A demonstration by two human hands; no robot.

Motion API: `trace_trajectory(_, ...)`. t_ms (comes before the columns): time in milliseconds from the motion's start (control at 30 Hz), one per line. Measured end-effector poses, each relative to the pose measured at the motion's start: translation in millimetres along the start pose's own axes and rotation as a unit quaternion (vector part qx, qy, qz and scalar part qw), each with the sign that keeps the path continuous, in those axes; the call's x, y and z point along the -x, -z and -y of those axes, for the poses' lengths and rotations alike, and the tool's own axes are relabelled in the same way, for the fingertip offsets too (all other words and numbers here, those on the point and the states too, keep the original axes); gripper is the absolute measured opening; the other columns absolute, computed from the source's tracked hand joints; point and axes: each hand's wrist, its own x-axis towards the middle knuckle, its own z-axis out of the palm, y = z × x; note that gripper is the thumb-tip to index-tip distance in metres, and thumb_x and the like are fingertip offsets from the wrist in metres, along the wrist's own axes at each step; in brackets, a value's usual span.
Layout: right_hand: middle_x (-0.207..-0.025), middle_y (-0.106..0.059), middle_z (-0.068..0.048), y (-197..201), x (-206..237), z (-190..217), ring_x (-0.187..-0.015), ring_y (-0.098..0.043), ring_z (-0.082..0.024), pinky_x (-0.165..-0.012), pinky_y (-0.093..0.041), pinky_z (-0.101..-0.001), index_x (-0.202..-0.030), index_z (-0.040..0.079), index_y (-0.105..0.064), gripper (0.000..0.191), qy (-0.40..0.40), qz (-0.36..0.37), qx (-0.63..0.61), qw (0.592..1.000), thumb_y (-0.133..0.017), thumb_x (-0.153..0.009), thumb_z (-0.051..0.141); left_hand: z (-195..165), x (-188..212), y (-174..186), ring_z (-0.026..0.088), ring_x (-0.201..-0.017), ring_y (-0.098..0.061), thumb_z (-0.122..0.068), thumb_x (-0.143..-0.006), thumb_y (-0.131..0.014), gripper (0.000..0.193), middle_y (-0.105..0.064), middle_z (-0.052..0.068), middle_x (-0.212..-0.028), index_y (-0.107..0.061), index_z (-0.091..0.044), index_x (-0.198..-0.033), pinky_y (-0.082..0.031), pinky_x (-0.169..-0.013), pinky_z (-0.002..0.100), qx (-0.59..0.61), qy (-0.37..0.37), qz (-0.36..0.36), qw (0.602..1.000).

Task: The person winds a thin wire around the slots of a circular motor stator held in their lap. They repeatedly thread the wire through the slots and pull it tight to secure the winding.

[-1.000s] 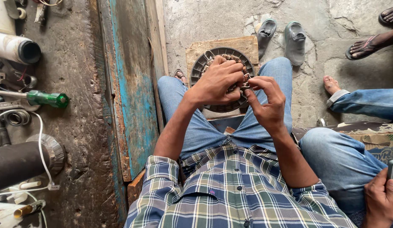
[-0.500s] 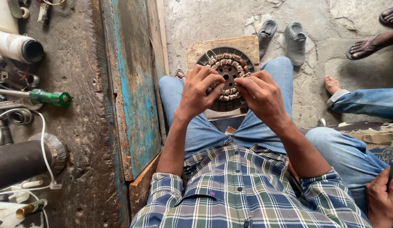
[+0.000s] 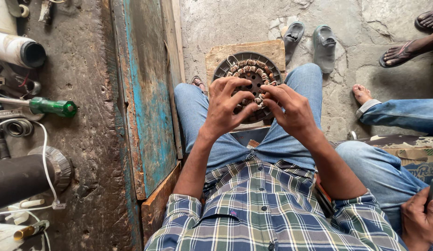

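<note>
Stator windings on a round dark motor plate rest on a wooden board between the seated person's knees. The left hand and right hand curl their fingers onto the lower coils (grip unclear); most coils look wound. Sandals lie beyond; a green-handled screwdriver sits on the dirty surface left.
</note>
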Motion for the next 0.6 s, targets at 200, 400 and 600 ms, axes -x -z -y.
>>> trace_trajectory(200,-0.101,-0.071,-0.011,-1,0,4,-0.084,-0.070,-0.022,-0.070,-0.057,-0.0334,-0.132,0.006,-0.065,0.036,-0.027,0.042,-0.020,0.999,-0.070,-0.097,0.003,0,9,-5,0.026,-0.141,-0.042,-0.047,-0.079,-0.089,0.045,-0.054,0.000,-0.141,-0.071,-0.020,-0.112,-0.031,-0.120,0.050,-0.016,0.004,0.017,1.000)
trace_trajectory(400,-0.084,-0.062,-0.002,8,24,-51,-0.065,-0.052,-0.004,-0.053,-0.042,-0.0208,-0.141,0.005,-0.059,0.045,-0.193,0.091,-0.476,0.853,-0.065,-0.097,0.002,5,11,-13,0.025,-0.141,-0.042,-0.048,-0.079,-0.089,0.045,-0.055,-0.002,-0.141,-0.071,-0.020,-0.109,-0.030,-0.123,0.049,-0.015,0.003,0.007,1.000)
trace_trajectory(600,-0.100,-0.065,-0.012,117,238,-94,-0.086,-0.061,-0.019,-0.077,-0.052,-0.0333,-0.136,-0.003,-0.061,0.027,-0.112,-0.303,-0.884,0.339,-0.058,-0.115,0.013,5,13,-16,0.024,-0.141,-0.042,-0.050,-0.077,-0.088,0.044,-0.055,-0.003,-0.139,-0.072,-0.021,-0.107,-0.030,-0.123,0.049,-0.017,0.011,-0.002,1.000)
